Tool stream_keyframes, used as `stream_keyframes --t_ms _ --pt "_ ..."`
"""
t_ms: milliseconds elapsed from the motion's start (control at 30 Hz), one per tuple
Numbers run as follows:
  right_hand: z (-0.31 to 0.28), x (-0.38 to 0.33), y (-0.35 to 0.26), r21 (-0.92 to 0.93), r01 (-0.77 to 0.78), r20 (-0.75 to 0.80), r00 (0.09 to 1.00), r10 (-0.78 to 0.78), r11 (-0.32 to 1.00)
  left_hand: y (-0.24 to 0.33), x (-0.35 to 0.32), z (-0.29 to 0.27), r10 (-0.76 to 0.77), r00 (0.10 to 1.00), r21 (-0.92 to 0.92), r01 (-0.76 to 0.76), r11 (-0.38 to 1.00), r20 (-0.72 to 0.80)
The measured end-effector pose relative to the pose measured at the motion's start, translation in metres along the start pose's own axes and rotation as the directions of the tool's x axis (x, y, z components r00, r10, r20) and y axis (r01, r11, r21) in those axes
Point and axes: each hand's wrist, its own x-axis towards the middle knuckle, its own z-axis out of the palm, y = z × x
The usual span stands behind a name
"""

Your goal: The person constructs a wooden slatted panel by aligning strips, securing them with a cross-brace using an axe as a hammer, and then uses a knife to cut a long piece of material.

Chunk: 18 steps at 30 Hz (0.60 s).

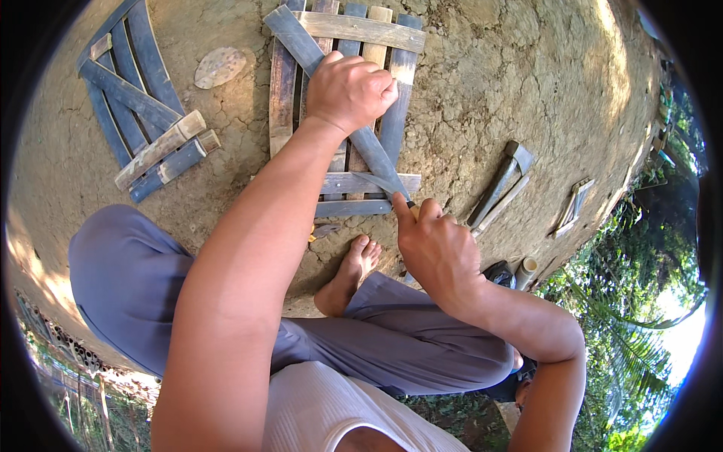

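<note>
On the ground ahead lies a slatted wooden panel (282, 98) of several dark upright slats with crosspieces at both ends. A grey diagonal slat (369, 147) runs across it from upper left to lower right. My left hand (350, 94) is closed around the diagonal slat near its upper part, pressing it onto the panel. My right hand (440, 252) grips a small knife-like tool (412, 209) with a light handle, index finger stretched along it. Its tip meets the lower end of the diagonal slat; my hand hides most of the handle.
A similar slatted panel (135, 98) lies at the left, near a dry leaf (220, 68). An axe-like tool (501, 184) rests on the soil to the right, with a small wooden frame (574, 207) beyond. My bare foot (352, 275) is just below the panel.
</note>
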Motion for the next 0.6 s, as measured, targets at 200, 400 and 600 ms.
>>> stream_keyframes --t_ms 200,400,600 --pt "0.014 -0.004 0.012 0.034 0.031 -0.055 0.998 -0.029 0.999 0.001 0.001 -0.001 0.033 0.999 0.028 -0.034 0.999 0.019" --pt "0.029 -0.006 0.032 0.059 0.085 -0.158 0.985 -0.075 0.995 0.002 0.001 -0.001 0.045 0.998 0.039 -0.047 0.998 0.037" --pt "0.044 -0.005 0.061 0.134 0.18 -0.191 0.97 -0.153 0.975 0.003 0.002 -0.001 0.048 0.997 0.062 -0.052 0.997 0.052"
